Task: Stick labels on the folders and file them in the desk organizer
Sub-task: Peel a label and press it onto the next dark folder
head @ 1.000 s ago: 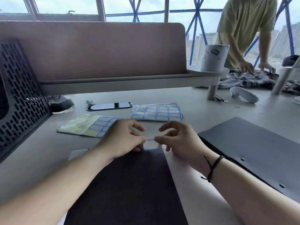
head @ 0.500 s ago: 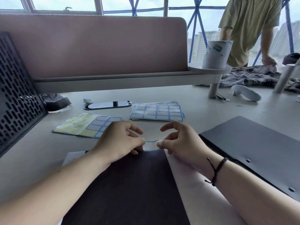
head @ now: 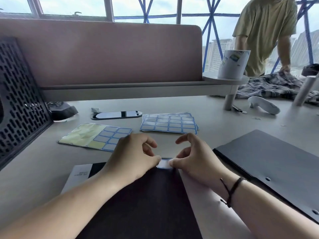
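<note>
**Label pinched at both ends, going down on the folder's far edge**

Thin, light and limp, by the look of it: a small white label [head: 164,164] with a blue border, likely to curl and cling to skin once off its backing. Best taken by the two short ends only, adhesive face kept away from fingertips, then laid down from one side to the other to avoid wrinkles. Probably no second chance once stuck to the dark cover.

Held right between the hands at the top edge of the dark folder [head: 146,200]. Left hand [head: 133,157] curled, thumb and fingertip pinching the label's left end; right hand [head: 195,159] curled likewise, pinching the right end, index finger arched up and clear. Hard to tell whether the label already touches the cover or sits just above it.

Folder itself flat on the table [head: 215,121], stiff enough to lie straight under the forearms, light enough to lift by one edge afterwards. A second dark folder [head: 269,161] lying to the right, apart from the hands. Beyond the knuckles, a partly used label sheet [head: 96,137] and a fuller stack of label sheets [head: 169,124]. Black perforated desk organizer [head: 19,100] standing at far left, well apart from both folders.
</note>
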Motion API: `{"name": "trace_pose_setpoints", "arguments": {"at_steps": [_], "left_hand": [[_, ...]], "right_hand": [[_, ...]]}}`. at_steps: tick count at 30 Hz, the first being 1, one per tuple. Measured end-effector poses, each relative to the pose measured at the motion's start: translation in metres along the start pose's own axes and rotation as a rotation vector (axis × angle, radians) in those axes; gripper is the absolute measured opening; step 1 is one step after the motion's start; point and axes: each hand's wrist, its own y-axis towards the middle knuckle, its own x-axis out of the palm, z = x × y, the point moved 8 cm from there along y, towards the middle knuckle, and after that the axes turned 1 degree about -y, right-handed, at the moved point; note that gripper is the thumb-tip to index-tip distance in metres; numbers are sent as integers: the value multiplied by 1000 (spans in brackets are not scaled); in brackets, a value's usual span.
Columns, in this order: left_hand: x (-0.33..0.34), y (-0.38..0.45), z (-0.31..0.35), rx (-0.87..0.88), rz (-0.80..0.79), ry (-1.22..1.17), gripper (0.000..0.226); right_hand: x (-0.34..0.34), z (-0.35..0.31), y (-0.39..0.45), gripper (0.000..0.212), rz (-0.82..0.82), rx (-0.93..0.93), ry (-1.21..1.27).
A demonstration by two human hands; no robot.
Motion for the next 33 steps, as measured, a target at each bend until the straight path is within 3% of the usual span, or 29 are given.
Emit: {"name": "trace_pose_setpoints", "arguments": {"at_steps": [17,23,27,30,33], "left_hand": [[1,-1,5,126,-5,84,26],[-3,2,1,93,-186,266,17],[0,-6,12,184,-334,422,14],[4,-15,18,237,-418,549,23],[5,-24,23,256,-483,692,32]], "right_hand": [[2,-2,1,46,7,-28,-48],[-3,0,3,41,37,-45,-86],[-3,-1,3,22,3,-103,-45],[-3,-13,-4,9,-14,-218,-227],[8,-27,-18,25,-114,-356,-448]]}}
